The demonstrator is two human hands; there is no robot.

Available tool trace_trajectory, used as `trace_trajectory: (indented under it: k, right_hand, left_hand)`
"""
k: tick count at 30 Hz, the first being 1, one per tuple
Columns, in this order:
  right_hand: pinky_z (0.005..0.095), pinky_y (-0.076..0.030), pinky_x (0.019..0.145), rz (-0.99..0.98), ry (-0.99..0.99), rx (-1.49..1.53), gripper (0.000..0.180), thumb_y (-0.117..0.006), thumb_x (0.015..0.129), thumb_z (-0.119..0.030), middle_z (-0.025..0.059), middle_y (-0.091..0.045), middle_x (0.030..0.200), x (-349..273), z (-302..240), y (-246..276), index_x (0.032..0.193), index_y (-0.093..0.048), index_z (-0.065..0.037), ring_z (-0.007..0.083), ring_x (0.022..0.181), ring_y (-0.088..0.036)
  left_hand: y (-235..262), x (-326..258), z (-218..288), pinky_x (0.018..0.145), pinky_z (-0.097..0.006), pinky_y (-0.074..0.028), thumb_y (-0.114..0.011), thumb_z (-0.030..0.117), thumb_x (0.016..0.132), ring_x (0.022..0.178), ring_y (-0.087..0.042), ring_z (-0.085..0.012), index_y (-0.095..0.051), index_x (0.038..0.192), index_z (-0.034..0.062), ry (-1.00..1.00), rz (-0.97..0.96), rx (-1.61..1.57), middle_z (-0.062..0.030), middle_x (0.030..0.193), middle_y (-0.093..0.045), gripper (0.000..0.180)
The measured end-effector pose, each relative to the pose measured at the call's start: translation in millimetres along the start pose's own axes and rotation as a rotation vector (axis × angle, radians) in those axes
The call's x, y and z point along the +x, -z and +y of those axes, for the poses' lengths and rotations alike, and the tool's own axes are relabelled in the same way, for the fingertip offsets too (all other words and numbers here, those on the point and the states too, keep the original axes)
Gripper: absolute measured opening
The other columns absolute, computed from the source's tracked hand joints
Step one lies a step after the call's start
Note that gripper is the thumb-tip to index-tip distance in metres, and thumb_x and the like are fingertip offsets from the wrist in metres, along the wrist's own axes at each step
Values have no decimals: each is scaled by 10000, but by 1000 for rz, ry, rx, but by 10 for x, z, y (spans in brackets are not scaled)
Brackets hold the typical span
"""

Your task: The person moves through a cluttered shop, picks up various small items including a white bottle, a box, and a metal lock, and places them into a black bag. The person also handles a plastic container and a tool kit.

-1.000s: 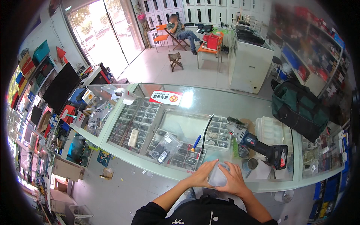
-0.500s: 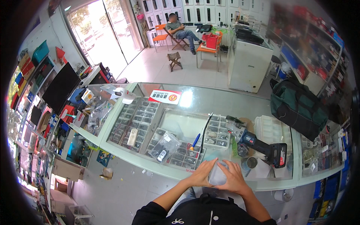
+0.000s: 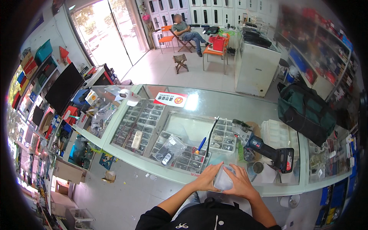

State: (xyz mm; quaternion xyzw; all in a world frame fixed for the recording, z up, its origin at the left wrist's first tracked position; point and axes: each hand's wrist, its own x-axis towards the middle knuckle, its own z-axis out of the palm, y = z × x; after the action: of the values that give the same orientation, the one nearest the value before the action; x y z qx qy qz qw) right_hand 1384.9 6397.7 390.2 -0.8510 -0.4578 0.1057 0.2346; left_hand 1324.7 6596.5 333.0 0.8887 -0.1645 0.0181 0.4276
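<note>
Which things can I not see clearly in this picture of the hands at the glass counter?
- Small pale packet, head view: mostly covered by the left hand and right hand; its kind is unclear.
- Parts in the trays under the glass: too small.
- Right shelves: blurred.
- Person's lower body: cut off by the lower edge.

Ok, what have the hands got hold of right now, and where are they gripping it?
Both hands hold a small translucent pale box at the counter's near edge: the left hand on its left side, the right hand on its right side.
</note>
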Motion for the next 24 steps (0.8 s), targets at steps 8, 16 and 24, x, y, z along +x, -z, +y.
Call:
trace_trajectory:
  k: [8,16,24]
  right_hand:
    - [431,-268,1010,5,3,0,928,-783,526,-379,176,-355,1310,4,7,-32,1329,-415,-93,357,1193,-337]
    - [440,-266,1012,0,-3,-5,926,-780,529,-393,172,-355,1310,8,1,-27,1329,-416,-98,360,1196,-334]
    - [463,-251,1018,10,-14,-6,926,-783,529,-391,173,-360,1304,-2,-9,-39,1332,-415,-113,356,1200,-336]
  left_hand:
    - [-8,-7,2,1026,-420,-263,-795,346,541,1187,-378,-367,-145,1397,-25,-41,34,27,-217,1340,-354,1138]
    - [-1,-16,20,1009,-420,-278,-797,347,539,1189,-381,-361,-149,1396,-24,-35,43,63,-214,1346,-351,1137]
    - [-1,-10,6,1033,-423,-261,-794,342,551,1212,-367,-356,-160,1392,-27,-31,30,31,-211,1359,-340,1116]
